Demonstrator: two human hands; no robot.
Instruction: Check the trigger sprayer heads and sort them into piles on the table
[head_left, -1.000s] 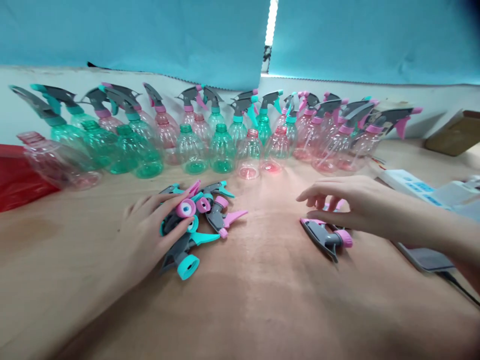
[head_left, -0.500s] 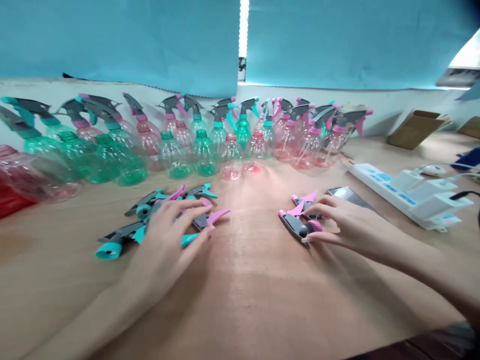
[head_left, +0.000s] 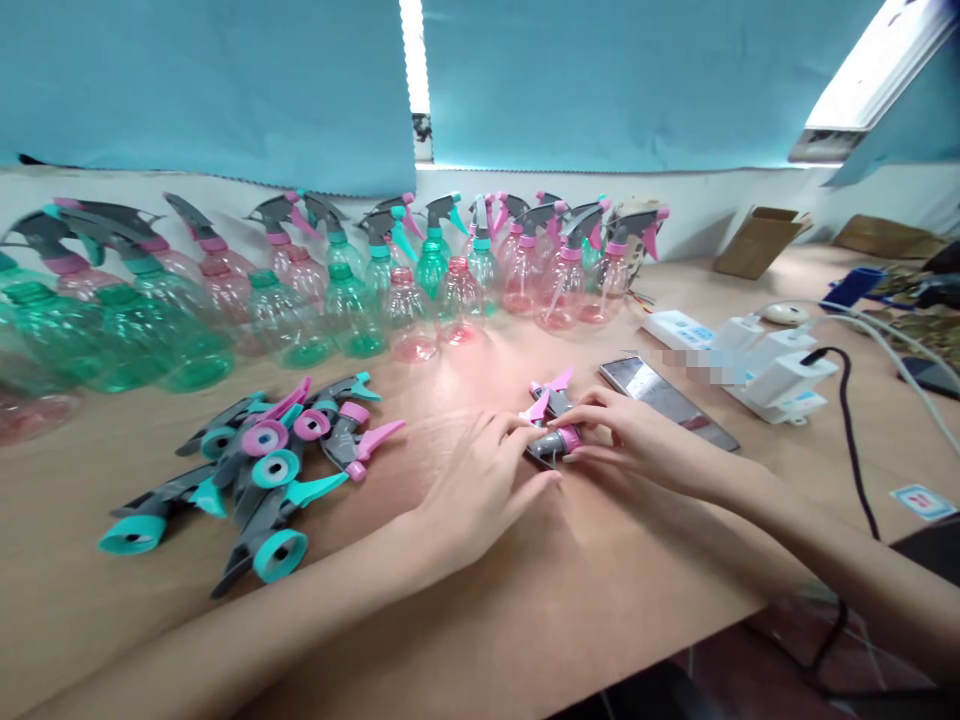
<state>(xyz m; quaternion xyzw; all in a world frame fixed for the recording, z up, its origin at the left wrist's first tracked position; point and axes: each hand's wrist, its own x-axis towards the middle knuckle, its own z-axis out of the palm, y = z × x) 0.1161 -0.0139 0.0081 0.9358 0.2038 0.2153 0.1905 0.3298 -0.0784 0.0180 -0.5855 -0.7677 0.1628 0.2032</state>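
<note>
Two grey-and-pink trigger spray heads lie close together on the table in front of me. The nearer spray head (head_left: pixel 549 444) is partly covered by my fingers. Reaching in from the left, my left hand (head_left: pixel 480 485) has its fingertips and thumb around this head's grey body. My right hand (head_left: pixel 634 437) pinches it by the pink collar (head_left: pixel 570 438). Just behind, the other spray head (head_left: pixel 553 400) lies beside my right fingertips, with its pink trigger pointing away. A pile of grey spray heads (head_left: pixel 259 470) with teal or pink collars lies to the left.
Clear green bottles (head_left: pixel 352 310) and pink bottles (head_left: pixel 411 315) line the wall, several topped with spray heads. A phone (head_left: pixel 667 400) lies right of my hands, before a white power strip (head_left: pixel 780 385) with plugs and cables. A cardboard box (head_left: pixel 757 243) stands behind.
My left hand has left the pile and come right to the nearer pink spray head. My right hand stays at that head. The view has turned to the right.
</note>
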